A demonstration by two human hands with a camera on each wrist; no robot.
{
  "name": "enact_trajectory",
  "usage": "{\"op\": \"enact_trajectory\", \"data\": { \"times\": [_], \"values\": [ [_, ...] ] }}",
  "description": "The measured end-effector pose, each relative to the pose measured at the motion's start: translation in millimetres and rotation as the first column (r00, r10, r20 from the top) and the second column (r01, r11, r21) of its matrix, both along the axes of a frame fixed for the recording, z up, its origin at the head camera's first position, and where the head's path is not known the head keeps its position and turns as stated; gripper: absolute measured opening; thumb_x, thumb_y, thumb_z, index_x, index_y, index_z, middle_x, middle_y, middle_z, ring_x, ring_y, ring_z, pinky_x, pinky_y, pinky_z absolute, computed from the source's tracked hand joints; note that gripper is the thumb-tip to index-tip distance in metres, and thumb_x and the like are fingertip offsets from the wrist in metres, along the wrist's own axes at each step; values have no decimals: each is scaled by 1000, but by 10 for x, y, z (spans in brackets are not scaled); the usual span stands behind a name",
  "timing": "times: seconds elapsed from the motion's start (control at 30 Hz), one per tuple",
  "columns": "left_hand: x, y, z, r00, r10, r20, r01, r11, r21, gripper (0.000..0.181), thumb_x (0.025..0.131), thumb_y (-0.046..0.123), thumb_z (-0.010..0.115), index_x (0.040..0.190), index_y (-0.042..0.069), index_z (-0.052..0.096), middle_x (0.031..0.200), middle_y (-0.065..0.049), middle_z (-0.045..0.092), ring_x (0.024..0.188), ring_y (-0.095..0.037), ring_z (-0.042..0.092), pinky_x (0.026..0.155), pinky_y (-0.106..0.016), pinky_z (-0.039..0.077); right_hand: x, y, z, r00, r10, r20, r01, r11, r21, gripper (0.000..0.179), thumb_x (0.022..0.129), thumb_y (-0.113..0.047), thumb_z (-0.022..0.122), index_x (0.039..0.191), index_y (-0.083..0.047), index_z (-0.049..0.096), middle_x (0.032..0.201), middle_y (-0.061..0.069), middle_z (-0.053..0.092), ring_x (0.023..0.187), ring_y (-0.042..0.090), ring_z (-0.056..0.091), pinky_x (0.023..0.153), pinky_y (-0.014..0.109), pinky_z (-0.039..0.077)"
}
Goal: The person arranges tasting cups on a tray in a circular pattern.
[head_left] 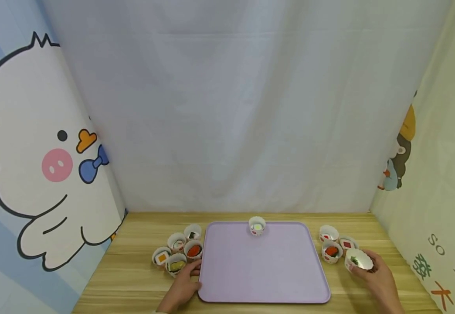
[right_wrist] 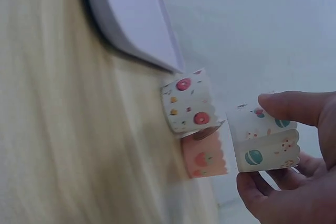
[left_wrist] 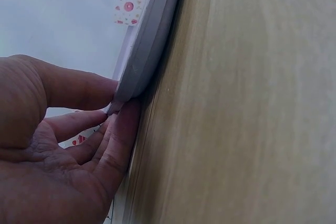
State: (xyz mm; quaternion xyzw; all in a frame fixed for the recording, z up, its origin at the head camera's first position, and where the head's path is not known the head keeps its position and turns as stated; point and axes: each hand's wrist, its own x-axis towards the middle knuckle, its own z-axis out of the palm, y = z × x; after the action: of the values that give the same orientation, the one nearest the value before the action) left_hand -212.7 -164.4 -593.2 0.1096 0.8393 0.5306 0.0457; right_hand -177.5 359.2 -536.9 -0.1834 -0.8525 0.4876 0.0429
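Lilac tray [head_left: 264,266], open-centred — left hand [head_left: 182,286], fingers pinched on its edge — right hand [head_left: 380,278], fingers round a cup [head_left: 362,259].

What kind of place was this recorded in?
Probably a small, screened-off tabletop recording booth: a plain pale cloth hangs behind the wood-grain table, with cartoon-printed sheets at both sides.

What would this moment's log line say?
left hand: touching tray | right hand: holding paper cup | on tray: another cup
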Motion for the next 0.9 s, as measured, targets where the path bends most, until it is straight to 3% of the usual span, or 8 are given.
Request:
{"op": "enact_trajectory", "data": {
  "times": [0.17,0.33,0.47,0.6,0.7,0.8,0.9],
  "values": [
    [8,-1,2,1000,1,3,-1,1000,4,66,68,-13,62,133,-15,48,118,-27,58,107,-38,61,82,-24,52,22,-29,168,998,48,47,-46,998,-37,85,87,-32,74,152,-3,26,152,23,36,88,-24,38,75,9,44],
    [1,-6,-3,1000,5,-2,-5,1000,-4,66,69,-12,62,133,-14,48,119,-26,59,107,-36,62,83,-25,52,29,-82,280,997,70,41,-69,997,-26,87,86,-34,74,152,-5,25,141,13,47,87,-16,47,76,15,48],
    [-4,-12,-4,1000,3,-6,-3,1000,-9,67,69,-12,62,134,-14,48,120,-26,59,107,-36,62,84,-27,52,25,-168,346,994,107,-4,-107,993,-41,85,87,-31,74,151,-3,26,141,17,46,87,-15,49,76,17,50],
    [-4,-11,-8,1000,2,-9,-2,1000,-8,67,69,-12,62,134,-15,48,120,-26,59,107,-37,62,84,-26,52,10,-274,384,989,129,-76,-132,991,-30,79,86,-24,75,148,-2,32,122,-6,57,88,-13,52,76,16,50],
    [-4,-5,-17,1000,5,-12,-6,1000,-9,67,68,-13,62,134,-15,48,119,-25,59,107,-37,62,84,-25,52,-14,-349,403,985,136,-108,-140,990,-31,76,84,-21,77,145,-2,35,111,-21,52,89,-11,53,76,16,50],
    [-4,-1,-24,1000,5,-16,-6,1000,-13,67,68,-13,62,133,-15,49,117,-25,59,107,-37,62,84,-24,52,-48,-418,414,982,152,-109,-156,987,-32,75,84,-20,77,145,-3,36,121,-6,58,89,-9,55,76,17,51],
    [-3,-1,-23,1000,2,-18,-2,1000,-16,67,68,-12,62,133,-15,49,117,-24,59,107,-38,62,83,-24,52,-93,-482,427,981,170,-89,-174,984,-36,77,85,-21,76,147,-3,34,137,16,52,89,-7,54,76,17,50]
  ]
}}
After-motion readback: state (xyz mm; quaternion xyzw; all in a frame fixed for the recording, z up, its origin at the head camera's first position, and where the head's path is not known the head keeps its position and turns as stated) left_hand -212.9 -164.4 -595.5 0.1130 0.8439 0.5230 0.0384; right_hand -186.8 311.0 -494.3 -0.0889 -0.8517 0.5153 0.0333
